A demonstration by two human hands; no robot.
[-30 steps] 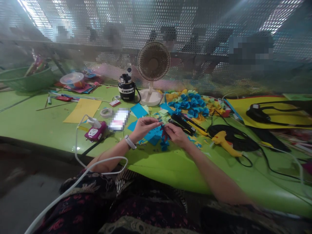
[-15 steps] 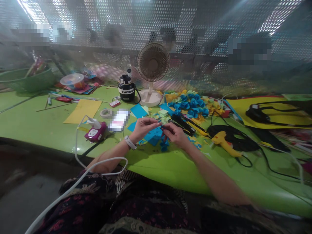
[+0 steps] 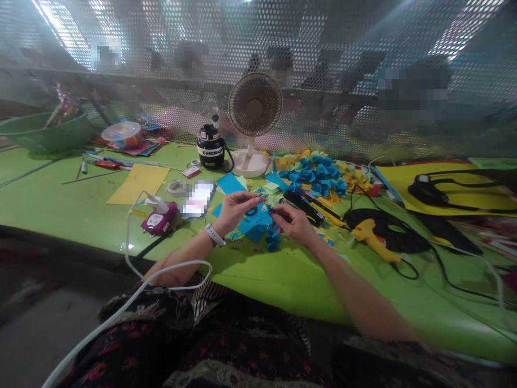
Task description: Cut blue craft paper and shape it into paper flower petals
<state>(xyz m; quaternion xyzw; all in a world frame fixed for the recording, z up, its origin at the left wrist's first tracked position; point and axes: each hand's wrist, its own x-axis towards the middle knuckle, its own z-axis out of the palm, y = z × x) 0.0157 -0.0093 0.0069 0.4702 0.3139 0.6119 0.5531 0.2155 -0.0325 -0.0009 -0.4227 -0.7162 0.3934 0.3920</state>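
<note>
My left hand (image 3: 239, 209), with a white band on the wrist, is closed in a pinch above the blue paper pieces (image 3: 253, 229). What its fingertips hold, if anything, is too small to make out. Just to the right, my right hand (image 3: 295, 221) pinches a small dark blue piece (image 3: 271, 209), its kind unclear. A narrow gap separates the fingertips of the two hands. Below them on the green table lies a folded blue paper flower (image 3: 272, 240). Behind the right hand is a black stapler-like tool (image 3: 301, 205), partly covered by the fingers.
Blue and yellow paper flowers (image 3: 313, 172) are heaped at the back, beside a fan (image 3: 255, 105) and a black bottle (image 3: 211, 153). A yellow glue gun (image 3: 374, 240) lies right. Left are a phone (image 3: 197, 199), tape roll (image 3: 177, 187), purple power adapter (image 3: 159, 220) and white cable (image 3: 177, 265).
My fingertips have drawn apart slightly; the right hand keeps the small dark blue piece, while the left has shifted a little up and left. The view has tilted very slightly.
</note>
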